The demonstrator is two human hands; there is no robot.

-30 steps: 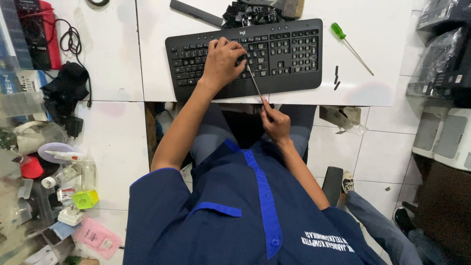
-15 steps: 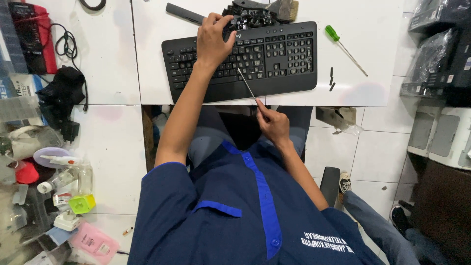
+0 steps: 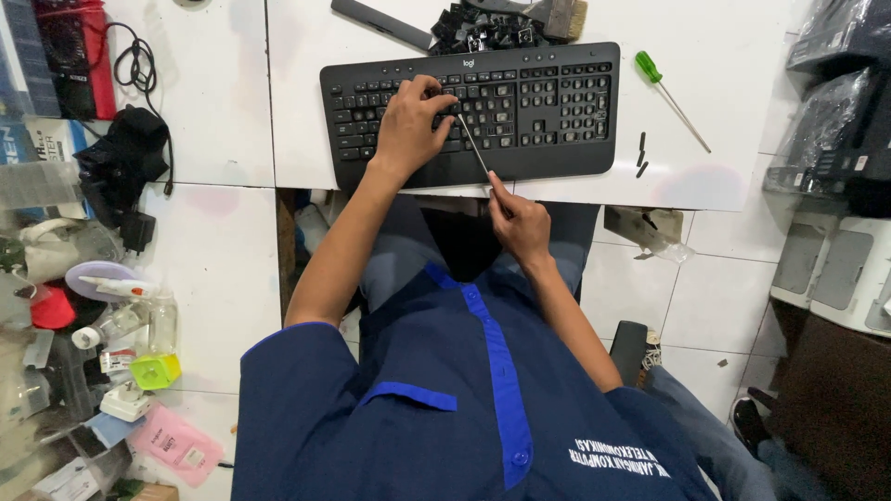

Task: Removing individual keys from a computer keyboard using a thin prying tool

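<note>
- Black full-size plastic keyboard (image 3: 473, 111): lies on white table (image 3: 742, 102), long axis running left to right.
- Left hand (image 3: 408, 130): rests on keys, fingers curled together.
- Right hand (image 3: 518, 223): below table edge, fingers clamped on thin metal tool (image 3: 474, 147), tip angled up-left towards left hand.

**Clutter around the white counter**

A green-handled screwdriver (image 3: 670, 88) lies on the counter (image 3: 742, 139) toward its right side, with two small black pieces (image 3: 640, 153) just beside its tip end. At the far edge sits a heap of loose black keycaps (image 3: 487, 28), a brush (image 3: 557, 14) touching it on the right and a long dark bar (image 3: 380, 23) on the left. Left of the counter are a red box (image 3: 74, 56), a coiled black cable (image 3: 139, 65) and a black cloth (image 3: 125, 162). Lower left holds small bottles (image 3: 139, 320), a lime-green cube (image 3: 155, 371) and a pink pouch (image 3: 176, 445). Dark wrapped packages (image 3: 835, 111) stack at the right.
</note>
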